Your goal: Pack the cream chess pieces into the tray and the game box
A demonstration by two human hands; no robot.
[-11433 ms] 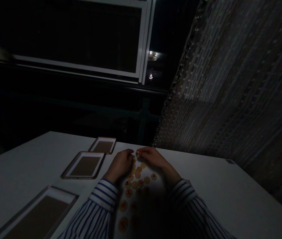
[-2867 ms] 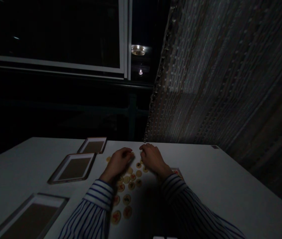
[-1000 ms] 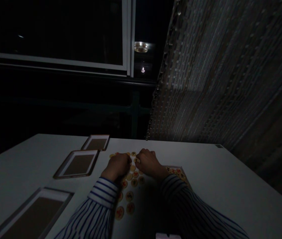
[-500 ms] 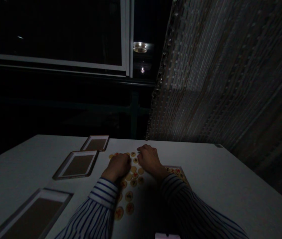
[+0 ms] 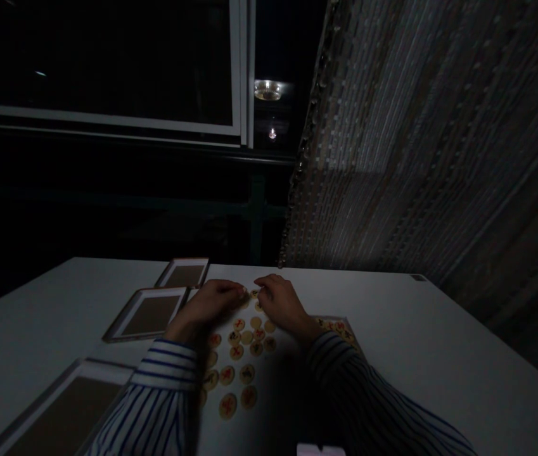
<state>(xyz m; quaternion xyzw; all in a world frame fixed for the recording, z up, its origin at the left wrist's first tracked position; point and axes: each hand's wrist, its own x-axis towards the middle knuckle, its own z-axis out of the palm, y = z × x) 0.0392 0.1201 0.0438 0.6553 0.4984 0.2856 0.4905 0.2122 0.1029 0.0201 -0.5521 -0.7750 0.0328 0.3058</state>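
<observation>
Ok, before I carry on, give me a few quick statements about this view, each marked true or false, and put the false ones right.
1. Some of the round pieces carry red marks. True.
2. The left hand and the right hand are clasped together. False: there is a gap between them.
3. Three brown-bottomed trays lie on the left part of the table. True.
4. The curtain hangs on the left. False: the curtain hangs on the right.
5. Both sleeves are striped. True.
</observation>
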